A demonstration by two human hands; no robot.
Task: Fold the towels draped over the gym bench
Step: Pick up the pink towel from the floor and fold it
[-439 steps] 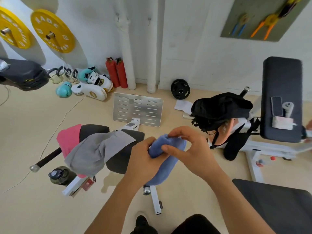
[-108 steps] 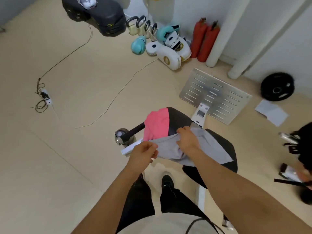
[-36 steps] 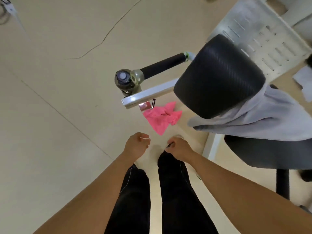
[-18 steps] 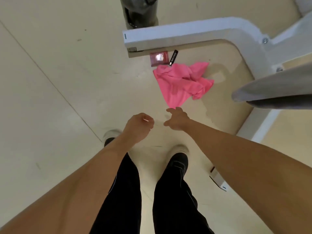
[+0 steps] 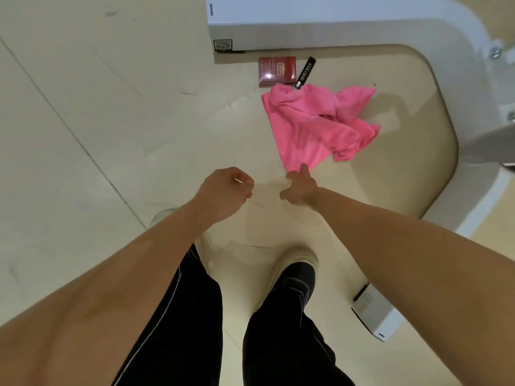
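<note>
Right hand (image 5: 299, 190) outstretched toward 1 o'clock, fingers straight, touching pink towel's (image 5: 317, 123) near corner; holds nothing. Left hand (image 5: 225, 190) loosely curled, empty. Towel crumpled, tapering toward 6 o'clock.

The white bench frame (image 5: 348, 20) runs off the top and right edges, a blurred grey shape (image 5: 490, 147) is cut by the right edge, and the left hand (image 5: 225, 193) hides its curled fingers' contents.
</note>
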